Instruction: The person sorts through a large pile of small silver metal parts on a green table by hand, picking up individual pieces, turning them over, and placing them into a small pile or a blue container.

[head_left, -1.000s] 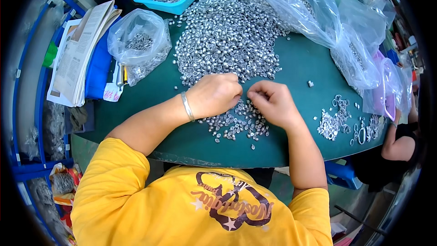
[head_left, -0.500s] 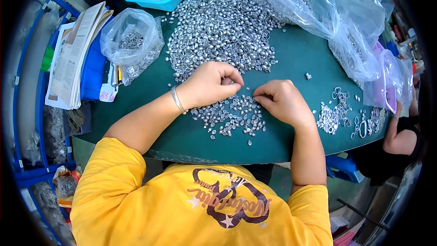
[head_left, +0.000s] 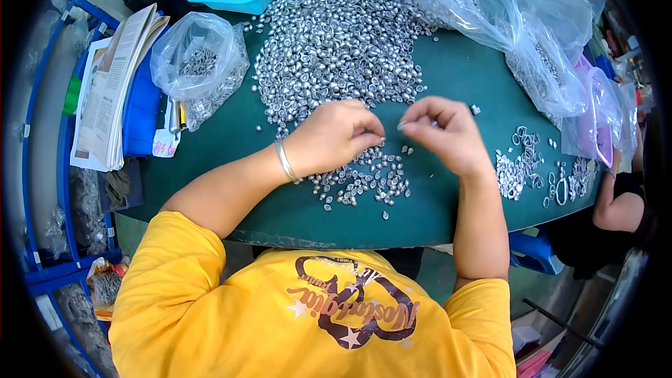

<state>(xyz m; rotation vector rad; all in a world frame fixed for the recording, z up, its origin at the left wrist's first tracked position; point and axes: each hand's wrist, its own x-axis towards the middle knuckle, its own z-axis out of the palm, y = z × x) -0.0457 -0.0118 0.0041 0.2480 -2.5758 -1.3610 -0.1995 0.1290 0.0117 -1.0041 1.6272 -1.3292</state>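
Note:
My left hand [head_left: 336, 136], with a silver bangle [head_left: 286, 162] at the wrist, is closed in a pinch over the small spread of metal pieces [head_left: 367, 180]. A small metal piece [head_left: 382, 142] shows at its fingertips. To the right and slightly higher, my right hand [head_left: 451, 133] pinches another small metal piece [head_left: 401, 126] between thumb and forefinger. The two hands are apart. Beyond them lies a large heap of small oval, cup-shaped metal pieces [head_left: 336, 42], some with their hollow side up.
The green table [head_left: 448, 70] holds a blue basket [head_left: 255, 1] and a clear bag [head_left: 189, 56] of metal parts. Large plastic bags [head_left: 490, 21] lie far right, near loose metal parts [head_left: 518, 171]. Papers [head_left: 112, 91] stand left. Another person's arm [head_left: 607, 199] is at the right.
My right hand has moved up and right, carrying a small metal piece away from the spread. My left hand has shifted slightly right, its fingertips now over the spread's upper edge.

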